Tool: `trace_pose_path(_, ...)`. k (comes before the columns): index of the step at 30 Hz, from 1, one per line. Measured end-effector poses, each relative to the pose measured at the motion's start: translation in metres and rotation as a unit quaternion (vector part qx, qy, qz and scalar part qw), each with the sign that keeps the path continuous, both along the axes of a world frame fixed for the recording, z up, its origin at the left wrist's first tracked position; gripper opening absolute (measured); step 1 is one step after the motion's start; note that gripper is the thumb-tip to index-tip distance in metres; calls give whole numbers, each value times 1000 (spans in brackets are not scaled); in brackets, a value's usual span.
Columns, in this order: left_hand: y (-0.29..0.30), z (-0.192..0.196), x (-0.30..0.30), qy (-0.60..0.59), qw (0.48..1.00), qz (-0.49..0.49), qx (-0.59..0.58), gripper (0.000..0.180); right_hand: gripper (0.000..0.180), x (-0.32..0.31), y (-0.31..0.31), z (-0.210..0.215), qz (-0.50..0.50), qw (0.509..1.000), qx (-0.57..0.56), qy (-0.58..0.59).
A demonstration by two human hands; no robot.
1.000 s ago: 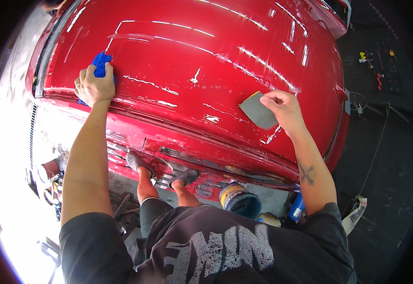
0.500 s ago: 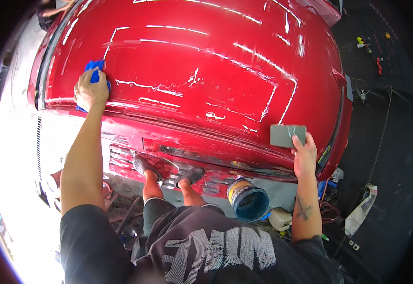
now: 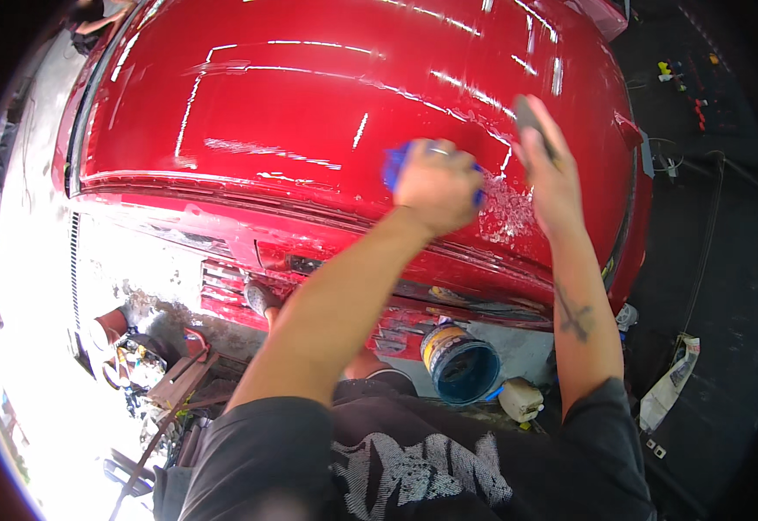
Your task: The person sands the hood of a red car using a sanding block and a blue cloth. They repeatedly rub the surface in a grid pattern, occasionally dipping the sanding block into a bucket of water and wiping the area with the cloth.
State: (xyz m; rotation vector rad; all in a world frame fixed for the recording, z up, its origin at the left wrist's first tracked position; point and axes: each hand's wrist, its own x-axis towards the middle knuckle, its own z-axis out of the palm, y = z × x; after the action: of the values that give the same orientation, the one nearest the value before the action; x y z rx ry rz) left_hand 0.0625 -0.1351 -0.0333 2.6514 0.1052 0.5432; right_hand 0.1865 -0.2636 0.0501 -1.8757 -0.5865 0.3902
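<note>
Below me spreads the glossy red car roof [image 3: 249, 113], wet and reflecting strips of light. My left hand [image 3: 441, 191], blurred by motion, is closed on a crumpled blue cloth [image 3: 393, 167] at the middle of the panel near its close edge. To its right, my right hand [image 3: 557, 187] grips a grey-green rectangular sanding block [image 3: 529, 117], tilted up on edge. Whether the block touches the paint, I cannot tell. Between the two hands lies a patch of whitish wet droplets [image 3: 511, 213] on the red surface.
A dark blue bucket [image 3: 465, 369] stands below the car's near side, beside a pale jug [image 3: 520, 399]. Clutter with a wooden board [image 3: 179, 382] lies on the floor at left. Another person's arm [image 3: 97, 24] shows at the far left.
My left hand has swept the blue cloth right, from the panel's left side to its middle. My right hand has moved farther up the panel and turned the block on edge.
</note>
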Motion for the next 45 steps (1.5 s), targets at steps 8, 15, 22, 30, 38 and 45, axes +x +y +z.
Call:
trace_pose_path(8, 305, -53, -173, -11, 868, 484, 113, 43, 52, -55, 102, -83, 373, 720, -234, -536)
trace_pose_path(15, 368, -66, -227, 78, 810, 564, 141, 46, 66, 38, -85, -52, 470, 686, -335, -442)
trace_pose_path(22, 360, -60, -227, 68, 815, 560, 131, 42, 62, -47, 134, -72, 514, 680, -245, -462)
trace_pose_path(30, 363, -53, -229, 91, 820, 554, 110, 42, 59, -113, 248, -95, 478, 711, -171, -486)
trace_pose_path(38, 360, -54, -220, 72, 830, 547, 84, 43, 71, -35, 14, -47, 539, 645, -358, -406)
trace_pose_path(45, 367, -58, -225, 68, 827, 550, 94, 50, 57, -145, 269, -94, 477, 702, -159, -504)
